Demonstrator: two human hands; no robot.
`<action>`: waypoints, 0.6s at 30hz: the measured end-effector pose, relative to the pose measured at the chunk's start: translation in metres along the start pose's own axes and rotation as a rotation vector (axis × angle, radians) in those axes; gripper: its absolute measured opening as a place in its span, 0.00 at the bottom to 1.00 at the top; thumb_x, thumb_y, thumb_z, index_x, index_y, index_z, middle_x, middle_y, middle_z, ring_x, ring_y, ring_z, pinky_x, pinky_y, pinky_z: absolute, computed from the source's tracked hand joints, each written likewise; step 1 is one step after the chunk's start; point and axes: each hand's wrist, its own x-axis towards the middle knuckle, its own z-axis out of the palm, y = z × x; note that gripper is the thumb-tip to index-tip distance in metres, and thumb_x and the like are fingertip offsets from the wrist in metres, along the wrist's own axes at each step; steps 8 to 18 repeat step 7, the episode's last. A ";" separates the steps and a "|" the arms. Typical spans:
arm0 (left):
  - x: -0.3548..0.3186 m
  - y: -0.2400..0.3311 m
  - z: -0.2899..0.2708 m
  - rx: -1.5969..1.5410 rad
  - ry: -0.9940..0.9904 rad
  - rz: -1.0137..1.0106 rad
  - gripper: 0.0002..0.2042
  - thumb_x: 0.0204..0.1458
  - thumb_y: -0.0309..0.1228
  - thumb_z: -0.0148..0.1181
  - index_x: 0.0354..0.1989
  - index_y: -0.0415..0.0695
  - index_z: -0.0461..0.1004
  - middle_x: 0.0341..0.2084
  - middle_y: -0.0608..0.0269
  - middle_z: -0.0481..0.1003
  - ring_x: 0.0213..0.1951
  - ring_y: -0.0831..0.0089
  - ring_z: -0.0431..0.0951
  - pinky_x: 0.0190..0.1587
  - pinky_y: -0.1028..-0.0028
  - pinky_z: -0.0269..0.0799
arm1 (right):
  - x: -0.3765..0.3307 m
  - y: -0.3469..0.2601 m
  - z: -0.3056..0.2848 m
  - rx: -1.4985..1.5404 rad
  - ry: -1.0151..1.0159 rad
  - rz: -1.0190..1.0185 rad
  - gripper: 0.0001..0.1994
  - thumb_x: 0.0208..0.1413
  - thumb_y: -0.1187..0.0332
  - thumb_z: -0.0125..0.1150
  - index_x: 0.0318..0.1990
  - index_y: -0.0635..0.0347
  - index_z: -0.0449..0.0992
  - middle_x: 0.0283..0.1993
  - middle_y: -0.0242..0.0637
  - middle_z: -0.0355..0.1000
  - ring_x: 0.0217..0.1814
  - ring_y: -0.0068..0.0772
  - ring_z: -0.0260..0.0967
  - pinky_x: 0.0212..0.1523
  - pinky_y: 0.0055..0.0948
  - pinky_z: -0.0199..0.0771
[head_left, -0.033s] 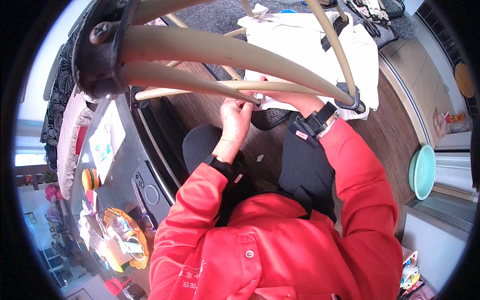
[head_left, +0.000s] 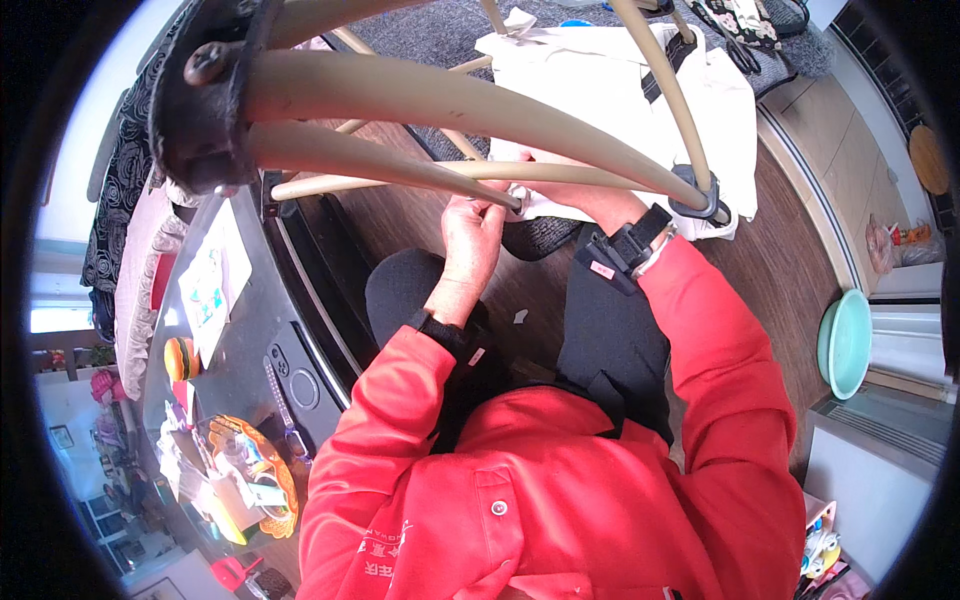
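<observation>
Both hands work at the beige chair rail (head_left: pixel 470 172) ahead: the left hand (head_left: pixel 472 232) pinches white cloth (head_left: pixel 610 80) against it, the right hand (head_left: pixel 590 200) grips behind it, so pulling the fabric evenly taut seems wise, while the teal basin (head_left: pixel 843 345), far right, looks empty.

The hands, left hand (head_left: pixel 472 232) and right hand (head_left: pixel 590 200), meet at centre beneath the frame rods (head_left: pixel 450 100), the cloth (head_left: pixel 640 80) at one o'clock, the bowl (head_left: pixel 843 345) at three o'clock on the floor (head_left: pixel 790 250), the table (head_left: pixel 245 350) at nine o'clock.
</observation>
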 end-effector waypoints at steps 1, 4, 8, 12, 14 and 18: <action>0.000 -0.001 0.000 0.013 0.009 0.076 0.06 0.51 0.24 0.57 0.35 0.39 0.79 0.26 0.56 0.78 0.30 0.74 0.77 0.37 0.75 0.71 | 0.002 0.000 0.001 -0.055 0.016 0.011 0.08 0.51 0.67 0.55 0.29 0.64 0.74 0.25 0.46 0.69 0.28 0.46 0.67 0.29 0.34 0.66; -0.001 -0.006 -0.002 -0.026 -0.048 0.017 0.09 0.51 0.22 0.55 0.39 0.42 0.79 0.31 0.55 0.78 0.34 0.72 0.77 0.40 0.75 0.71 | 0.003 -0.005 -0.004 -0.098 -0.030 0.065 0.09 0.49 0.67 0.55 0.30 0.65 0.75 0.28 0.52 0.72 0.33 0.54 0.70 0.32 0.37 0.68; 0.004 -0.018 -0.008 -0.272 -0.150 -0.250 0.10 0.53 0.23 0.54 0.40 0.46 0.80 0.35 0.56 0.78 0.36 0.71 0.77 0.41 0.74 0.71 | 0.007 -0.013 -0.014 -0.162 -0.177 0.212 0.10 0.50 0.66 0.54 0.34 0.63 0.75 0.35 0.53 0.73 0.40 0.51 0.71 0.38 0.37 0.69; 0.004 -0.018 -0.008 -0.272 -0.150 -0.250 0.10 0.53 0.23 0.54 0.40 0.46 0.80 0.35 0.56 0.78 0.36 0.71 0.77 0.41 0.74 0.71 | 0.007 -0.013 -0.014 -0.162 -0.177 0.212 0.10 0.50 0.66 0.54 0.34 0.63 0.75 0.35 0.53 0.73 0.40 0.51 0.71 0.38 0.37 0.69; 0.004 -0.018 -0.008 -0.272 -0.150 -0.250 0.10 0.53 0.23 0.54 0.40 0.46 0.80 0.35 0.56 0.78 0.36 0.71 0.77 0.41 0.74 0.71 | 0.007 -0.013 -0.014 -0.162 -0.177 0.212 0.10 0.50 0.66 0.54 0.34 0.63 0.75 0.35 0.53 0.73 0.40 0.51 0.71 0.38 0.37 0.69; 0.004 -0.018 -0.008 -0.272 -0.150 -0.250 0.10 0.53 0.23 0.54 0.40 0.46 0.80 0.35 0.56 0.78 0.36 0.71 0.77 0.41 0.74 0.71 | 0.007 -0.013 -0.014 -0.162 -0.177 0.212 0.10 0.50 0.66 0.54 0.34 0.63 0.75 0.35 0.53 0.73 0.40 0.51 0.71 0.38 0.37 0.69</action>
